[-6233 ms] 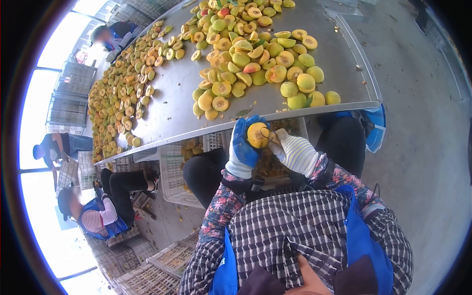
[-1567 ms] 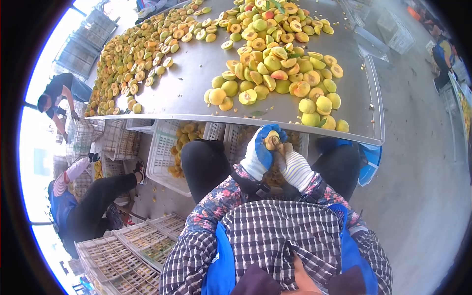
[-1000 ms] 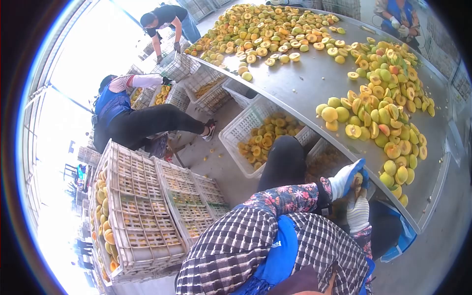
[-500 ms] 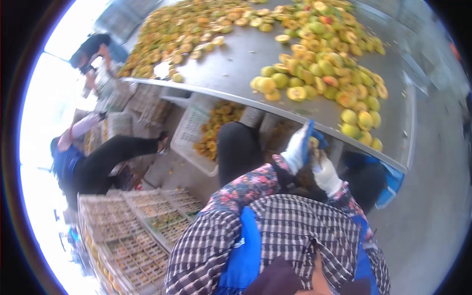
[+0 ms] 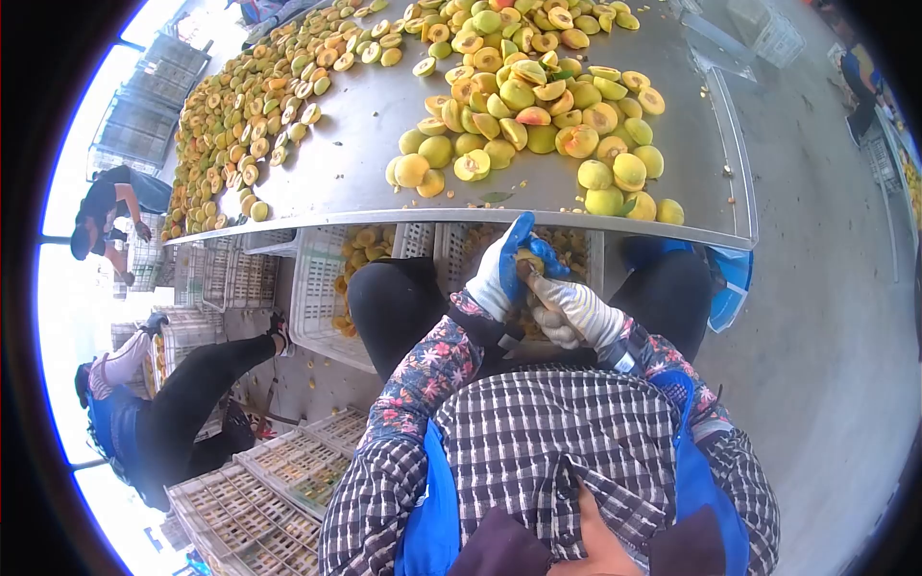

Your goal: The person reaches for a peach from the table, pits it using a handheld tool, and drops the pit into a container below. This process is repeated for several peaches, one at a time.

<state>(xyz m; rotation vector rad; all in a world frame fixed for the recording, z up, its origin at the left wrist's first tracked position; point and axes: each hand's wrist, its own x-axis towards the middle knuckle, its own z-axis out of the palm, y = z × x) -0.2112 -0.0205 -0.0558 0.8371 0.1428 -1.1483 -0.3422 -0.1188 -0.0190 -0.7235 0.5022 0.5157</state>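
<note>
Near centre, the blue-and-white-gloved left hand [image 5: 505,273] grasps a rounded yellow fruit [image 5: 525,259], seemingly for steadiness; striped-white-gloved right hand [image 5: 580,311], grip unclear

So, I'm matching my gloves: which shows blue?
The one on your left hand, partly blue; your right hand wears a striped one, no blue showing.

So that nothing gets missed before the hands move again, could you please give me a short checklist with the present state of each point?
1. Left hand has hold of the fruit: ok, gripped at the palm.
2. Right hand is at the fruit: ok, its fingertips meet it.
3. Both hands gloved: ok.
4. Fruit fully opened: cannot tell, the fingers cover much of it.
5. Fruit pile within reach: probably ok, its near end lies close to the edge of the table.
6. Co-workers clear of these hands: ok, those at left are well apart.
</note>
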